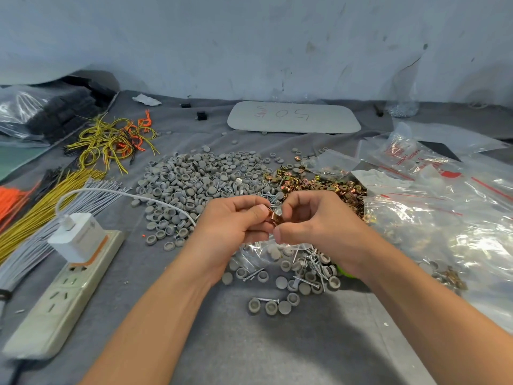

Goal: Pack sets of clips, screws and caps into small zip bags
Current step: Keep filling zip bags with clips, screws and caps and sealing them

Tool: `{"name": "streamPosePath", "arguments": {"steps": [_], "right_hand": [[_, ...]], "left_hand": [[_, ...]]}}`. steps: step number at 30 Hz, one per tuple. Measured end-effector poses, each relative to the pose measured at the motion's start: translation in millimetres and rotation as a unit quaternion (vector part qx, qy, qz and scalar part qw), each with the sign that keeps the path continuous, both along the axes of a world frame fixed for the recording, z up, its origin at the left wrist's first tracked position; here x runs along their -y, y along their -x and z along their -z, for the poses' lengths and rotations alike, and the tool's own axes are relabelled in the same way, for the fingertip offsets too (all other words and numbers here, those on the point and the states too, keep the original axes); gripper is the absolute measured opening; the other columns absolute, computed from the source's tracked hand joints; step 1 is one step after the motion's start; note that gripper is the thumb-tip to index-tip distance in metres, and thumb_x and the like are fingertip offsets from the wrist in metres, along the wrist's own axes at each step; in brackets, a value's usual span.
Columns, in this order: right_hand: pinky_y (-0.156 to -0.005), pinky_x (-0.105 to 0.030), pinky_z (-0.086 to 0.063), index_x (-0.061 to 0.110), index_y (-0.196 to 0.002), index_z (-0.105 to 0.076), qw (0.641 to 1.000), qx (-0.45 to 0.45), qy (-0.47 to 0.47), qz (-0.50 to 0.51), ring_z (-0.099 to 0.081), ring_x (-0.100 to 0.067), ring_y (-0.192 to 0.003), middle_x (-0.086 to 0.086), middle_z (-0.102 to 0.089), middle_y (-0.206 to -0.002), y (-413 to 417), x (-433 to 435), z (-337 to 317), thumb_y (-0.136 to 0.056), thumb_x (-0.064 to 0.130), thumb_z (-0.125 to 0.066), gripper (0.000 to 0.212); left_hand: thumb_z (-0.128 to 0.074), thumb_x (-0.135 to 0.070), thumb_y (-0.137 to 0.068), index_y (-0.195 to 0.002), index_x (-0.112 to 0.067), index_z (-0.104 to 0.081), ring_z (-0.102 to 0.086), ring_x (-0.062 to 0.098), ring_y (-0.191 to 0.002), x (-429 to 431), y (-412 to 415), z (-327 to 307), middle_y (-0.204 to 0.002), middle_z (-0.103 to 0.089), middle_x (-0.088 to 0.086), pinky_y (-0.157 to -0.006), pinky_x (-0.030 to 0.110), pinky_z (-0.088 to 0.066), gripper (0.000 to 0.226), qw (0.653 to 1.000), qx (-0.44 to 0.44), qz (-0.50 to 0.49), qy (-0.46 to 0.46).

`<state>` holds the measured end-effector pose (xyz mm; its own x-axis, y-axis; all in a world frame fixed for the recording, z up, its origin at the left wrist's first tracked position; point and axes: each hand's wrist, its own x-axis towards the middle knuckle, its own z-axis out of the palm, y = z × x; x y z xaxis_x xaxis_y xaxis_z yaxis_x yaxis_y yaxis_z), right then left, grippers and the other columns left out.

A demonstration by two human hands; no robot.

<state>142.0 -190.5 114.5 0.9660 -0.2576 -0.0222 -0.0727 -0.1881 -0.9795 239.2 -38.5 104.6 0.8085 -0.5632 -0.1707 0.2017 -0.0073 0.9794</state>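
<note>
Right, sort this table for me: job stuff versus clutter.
Job: held clip, zip bag, clip pile, caps, screws, spare bags.
Clutter: wires, power strip, charger, white board, black parts.

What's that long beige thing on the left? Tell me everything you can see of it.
A beige plastic power strip lies flat on the grey cloth, set diagonally. Empty sockets show along its yellowed top. A white charger is plugged in at its far end, its white cable arching rightwards.
</note>
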Motion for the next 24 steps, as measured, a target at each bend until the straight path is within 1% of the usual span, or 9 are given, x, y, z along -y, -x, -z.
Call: {"name": "streamPosePath", "arguments": {"steps": [3, 6, 8, 11, 13, 15, 17, 20, 24], "right_hand": [[-0.065, -0.03, -0.057, 0.011, -0.08, -0.067, 1.0, -0.002, 0.0, 0.031, -0.075, -0.023, -0.07, -0.013, -0.076, -0.073, -1.9, -3.2, 3.1, -0.079, -0.004, -0.082, 0.021], [-0.065, -0.031, -0.058, 0.01, -0.09, -0.07, 0.998, -0.013, -0.023, 0.052, -0.074, -0.021, -0.067, -0.01, -0.077, -0.075, -2.0, -3.1, 2.6, -0.081, -0.008, -0.079, 0.021], [-0.064, -0.028, -0.056, 0.01, -0.093, -0.075, 0.997, -0.017, -0.043, 0.056, -0.071, -0.019, -0.064, -0.009, -0.076, -0.075, -1.8, -3.0, 1.0, -0.082, -0.008, -0.077, 0.021], [-0.06, -0.024, -0.053, 0.01, -0.082, -0.08, 0.996, -0.01, -0.066, 0.057, -0.065, -0.016, -0.06, -0.01, -0.074, -0.072, -2.2, -3.1, -1.0, -0.082, -0.009, -0.075, 0.02], [-0.063, -0.027, -0.052, 0.012, -0.081, -0.081, 0.995, -0.009, -0.079, 0.056, -0.063, -0.016, -0.06, -0.01, -0.074, -0.073, -2.6, -3.3, -2.1, -0.082, -0.008, -0.076, 0.021], [-0.069, -0.033, -0.052, 0.016, -0.081, -0.082, 0.994, -0.013, -0.091, 0.054, -0.062, -0.017, -0.061, -0.009, -0.075, -0.077, -3.1, -3.4, -2.2, -0.083, -0.006, -0.075, 0.023], [-0.07, -0.035, -0.051, 0.017, -0.079, -0.082, 0.994, -0.02, -0.094, 0.054, -0.06, -0.017, -0.061, -0.008, -0.074, -0.076, -3.2, -4.5, -1.6, -0.085, -0.004, -0.073, 0.024], [-0.064, -0.032, -0.048, 0.014, -0.079, -0.077, 0.992, -0.035, -0.114, 0.051, -0.058, -0.019, -0.061, -0.01, -0.072, -0.075, -4.0, -6.5, 0.6, -0.091, -0.002, -0.067, 0.022], [-0.06, -0.029, -0.047, 0.01, -0.088, -0.067, 0.978, -0.057, -0.197, 0.02, -0.06, -0.019, -0.059, -0.014, -0.072, -0.079, -5.5, -8.5, 0.1, -0.1, 0.004, -0.059, 0.016]], "left_hand": [[-0.069, -0.001, -0.094, -0.095, -0.012, -0.076, -0.074, 0.013, -0.065, 1.3, 0.3, 1.0, -0.076, -0.077, 0.008, -0.059, 0.018, -0.056, 0.013, 0.999, 0.051, -0.015, -0.002], [-0.067, -0.002, -0.096, -0.096, -0.014, -0.076, -0.074, 0.013, -0.068, 2.4, 1.7, 2.8, -0.08, -0.079, 0.009, -0.061, 0.019, -0.057, 0.014, 0.998, 0.051, -0.034, 0.012], [-0.064, -0.003, -0.098, -0.098, -0.011, -0.073, -0.075, 0.013, -0.07, 3.3, 0.7, 3.9, -0.083, -0.079, 0.01, -0.061, 0.019, -0.057, 0.013, 0.999, 0.004, -0.038, 0.034], [-0.056, -0.001, -0.102, -0.103, -0.006, -0.064, -0.074, 0.012, -0.066, 4.9, -0.2, 4.2, -0.084, -0.078, 0.011, -0.058, 0.02, -0.058, 0.01, 0.99, -0.108, -0.02, 0.085], [-0.051, 0.002, -0.103, -0.107, -0.003, -0.06, -0.074, 0.014, -0.066, 4.1, -1.8, 3.3, -0.085, -0.078, 0.014, -0.059, 0.023, -0.06, 0.011, 0.979, -0.164, -0.013, 0.117], [-0.049, 0.005, -0.102, -0.105, -0.002, -0.059, -0.073, 0.017, -0.064, 2.3, -3.1, 1.8, -0.086, -0.076, 0.018, -0.058, 0.025, -0.061, 0.013, 0.966, -0.21, -0.009, 0.148], [-0.048, 0.006, -0.1, -0.103, -0.004, -0.059, -0.069, 0.017, -0.06, -0.1, -3.8, 0.6, -0.083, -0.074, 0.017, -0.056, 0.025, -0.06, 0.015, 0.958, -0.238, -0.001, 0.161], [-0.044, 0.002, -0.099, -0.102, -0.004, -0.061, -0.058, 0.013, -0.056, -2.3, -3.8, 0.7, -0.073, -0.065, 0.011, -0.049, 0.02, -0.053, 0.019, 0.959, -0.242, 0.01, 0.146], [-0.036, 0.0, -0.094, -0.087, -0.007, -0.063, -0.038, 0.009, -0.049, -0.1, -1.0, 2.3, -0.064, -0.051, 0.002, -0.04, 0.016, -0.032, 0.029, 0.975, -0.198, -0.003, 0.099]]}}
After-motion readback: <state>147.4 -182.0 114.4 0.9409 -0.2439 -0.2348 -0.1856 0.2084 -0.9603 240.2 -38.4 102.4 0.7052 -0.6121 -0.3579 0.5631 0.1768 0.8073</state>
